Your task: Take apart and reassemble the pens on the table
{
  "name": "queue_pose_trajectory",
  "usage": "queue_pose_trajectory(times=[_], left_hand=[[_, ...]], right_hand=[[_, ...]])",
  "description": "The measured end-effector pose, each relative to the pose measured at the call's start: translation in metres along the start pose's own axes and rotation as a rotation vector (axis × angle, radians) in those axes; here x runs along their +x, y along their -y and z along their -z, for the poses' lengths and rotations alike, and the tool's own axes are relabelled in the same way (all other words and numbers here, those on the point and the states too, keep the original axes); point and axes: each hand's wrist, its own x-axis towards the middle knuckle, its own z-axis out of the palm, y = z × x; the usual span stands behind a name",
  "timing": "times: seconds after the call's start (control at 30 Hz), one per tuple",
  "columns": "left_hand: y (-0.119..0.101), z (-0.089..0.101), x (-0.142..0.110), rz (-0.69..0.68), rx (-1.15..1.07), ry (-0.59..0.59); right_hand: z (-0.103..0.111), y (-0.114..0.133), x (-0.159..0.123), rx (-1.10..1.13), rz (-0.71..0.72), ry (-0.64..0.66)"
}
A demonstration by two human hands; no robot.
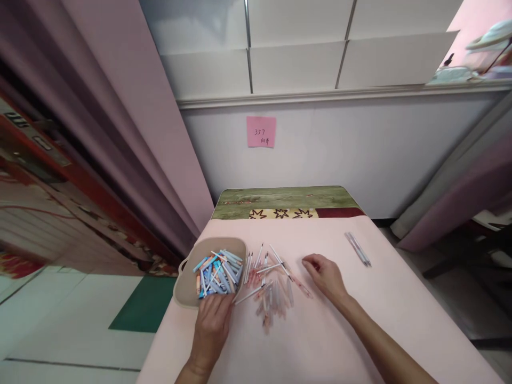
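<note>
A beige basket [186,277] with a side handle stands at the table's left, filled with blue, grey and orange pen barrels [218,273]. My left hand [212,320] rests at its near rim with bent fingers, apparently gripping that rim; the fingertips are partly hidden. Right of the basket lies a loose pile of thin white pen refills [259,258] with dark tips. Clear plastic tubes [276,298] lie in front of them. My right hand [326,274] hovers just right of this pile, fingers curled together; whether they pinch something small is not visible.
Several slim pens [358,249] lie side by side at the table's right. A pink cloth [312,341] covers most of the table, whose green patterned top [280,196] shows at the far end. Behind stands a wall with a pink note [261,132]; a curtain [160,133] hangs at left.
</note>
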Motion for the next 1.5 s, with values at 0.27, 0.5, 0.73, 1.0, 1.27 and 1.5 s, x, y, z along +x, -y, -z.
queue_pose_trajectory(times=[0.27,0.5,0.73,1.0,1.27,1.5], left_hand=[[-0.051,-0.023,-0.038,-0.15,-0.144,0.078],[-0.058,-0.058,-0.043,0.176,-0.063,0.25],[-0.066,-0.067,-0.039,0.188,-0.162,0.262],[-0.06,-0.082,0.0,0.151,-0.166,0.243],[-0.076,-0.118,0.019,0.274,-0.098,0.344],[-0.078,-0.112,0.024,0.417,-0.069,0.424]], right_hand=[[-0.085,0.064,0.036,-0.275,0.457,0.34],[-0.115,0.064,0.039,-0.336,0.588,0.455],[-0.086,0.032,0.03,-0.161,0.625,0.419],[-0.061,0.001,0.012,0.044,0.238,0.074],[-0.049,0.003,0.012,-0.158,-0.045,0.054],[-0.052,0.009,0.02,-0.252,-0.173,0.116]])
